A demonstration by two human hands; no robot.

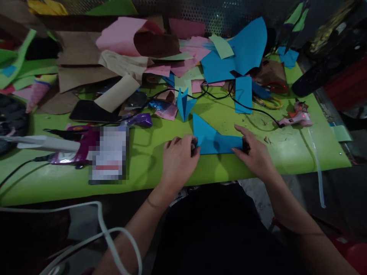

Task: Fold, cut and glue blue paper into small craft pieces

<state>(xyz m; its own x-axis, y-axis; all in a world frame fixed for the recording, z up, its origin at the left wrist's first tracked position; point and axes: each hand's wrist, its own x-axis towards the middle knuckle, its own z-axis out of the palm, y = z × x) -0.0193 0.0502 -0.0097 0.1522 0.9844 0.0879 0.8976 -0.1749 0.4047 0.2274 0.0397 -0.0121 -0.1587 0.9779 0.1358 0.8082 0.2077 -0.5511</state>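
A folded blue paper [216, 142] lies near the front edge of the green table, with a pointed flap rising at its left end. My left hand [181, 158] grips the paper's left end between thumb and curled fingers. At the right end, my right hand [254, 152] has its thumb on the lower corner, and its index finger is stretched out above the paper. A small folded blue paper piece [185, 105] stands just behind, near the left flap.
Colored paper sheets [123, 36] are heaped along the back of the table [155, 168]. A pink glue gun [298, 119] with a black cord sits at right. At left are a purple device [71, 152], a pixelated object [109, 154] and a black phone-like slab [91, 111].
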